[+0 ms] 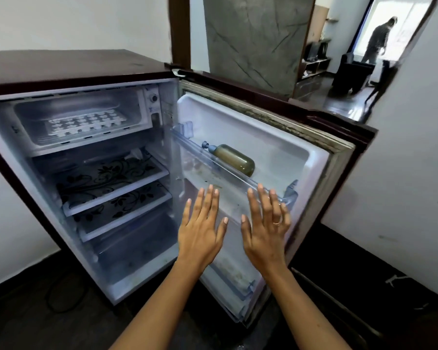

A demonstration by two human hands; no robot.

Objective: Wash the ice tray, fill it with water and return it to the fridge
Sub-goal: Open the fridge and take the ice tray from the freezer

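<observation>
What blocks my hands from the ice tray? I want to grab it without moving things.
Nothing visible. The ice tray lies alone in the open freezer compartment; both the left hand and right hand are empty.

Open fridge, both hands raised empty before it

The fridge stands with its door swung wide to the right. The ice tray lies in the freezer compartment at the fridge's top; a bottle lies on its side in the door's upper shelf. The left hand and right hand hover flat, fingers spread, before the door's lower part, holding nothing.
</observation>
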